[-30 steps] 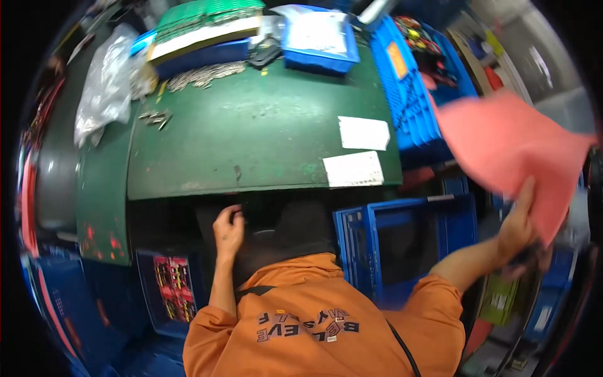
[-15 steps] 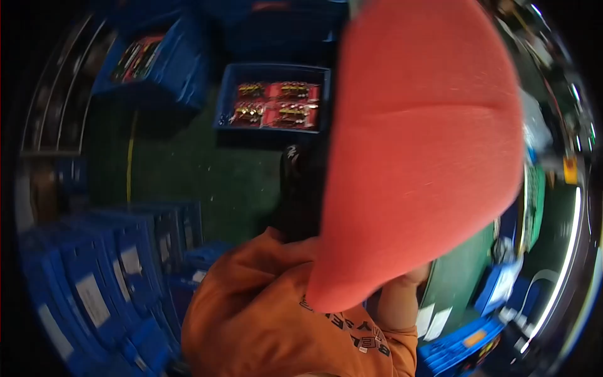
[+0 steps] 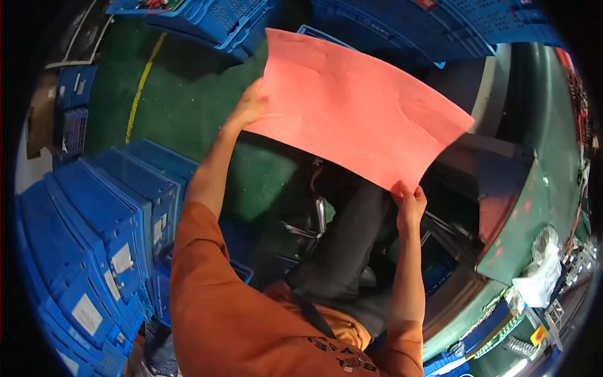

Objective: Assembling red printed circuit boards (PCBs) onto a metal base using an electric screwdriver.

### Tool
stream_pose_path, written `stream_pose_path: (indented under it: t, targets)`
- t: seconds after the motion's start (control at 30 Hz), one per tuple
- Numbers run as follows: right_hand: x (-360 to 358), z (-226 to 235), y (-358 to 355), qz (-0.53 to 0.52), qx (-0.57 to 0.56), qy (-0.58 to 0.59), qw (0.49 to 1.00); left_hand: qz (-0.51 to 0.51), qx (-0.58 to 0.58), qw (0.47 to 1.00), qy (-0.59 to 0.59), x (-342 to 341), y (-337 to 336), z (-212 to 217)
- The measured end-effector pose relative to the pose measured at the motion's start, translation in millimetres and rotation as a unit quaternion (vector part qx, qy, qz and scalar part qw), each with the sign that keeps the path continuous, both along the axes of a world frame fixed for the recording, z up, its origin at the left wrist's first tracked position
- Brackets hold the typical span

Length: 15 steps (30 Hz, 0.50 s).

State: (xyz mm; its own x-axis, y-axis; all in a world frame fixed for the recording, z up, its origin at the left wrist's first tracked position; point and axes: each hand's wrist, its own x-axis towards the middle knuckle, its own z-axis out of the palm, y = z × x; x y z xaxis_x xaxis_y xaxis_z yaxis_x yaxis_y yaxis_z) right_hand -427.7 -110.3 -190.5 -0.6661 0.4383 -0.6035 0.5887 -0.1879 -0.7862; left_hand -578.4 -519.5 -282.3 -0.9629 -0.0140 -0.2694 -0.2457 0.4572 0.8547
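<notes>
A large pink-red flexible sheet [image 3: 352, 103] is stretched out between my two hands, above my legs and the floor. Its surface is slightly creased and it bows a little. My left hand [image 3: 250, 107] grips its left edge, fingers partly hidden by the sheet. At the sheet's near right edge, my right hand [image 3: 409, 202] pinches it between thumb and fingers. Behind the sheet's far edge only a strip of a blue crate rim [image 3: 326, 34] shows; what that crate holds is hidden.
Blue lidded bins [image 3: 94, 232] stand stacked on the left. Blue crates [image 3: 210, 25] line the far side. A yellow line [image 3: 143, 88] crosses the green floor. On the right is a green-topped workbench [image 3: 512, 229] with a clear plastic bag [image 3: 541, 267] and circuit boards.
The sheet has swung from upright close in front of me to lying spread out and farther off. My view has turned right, and both hands now show on its edges.
</notes>
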Motion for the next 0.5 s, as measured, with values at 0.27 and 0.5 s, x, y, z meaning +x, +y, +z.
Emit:
stream_pose_path:
  t: [0.27, 0.5]
  targets:
    - [-13, -36, 29, 0.027, 0.053, -0.061, 0.996, -0.044, -0.218, 0.974, 0.04, -91, 31, -145]
    - [45, -52, 42, 0.114, 0.089, -0.176, 0.974, -0.046, -0.251, 0.966, 0.03, -118, 59, -225]
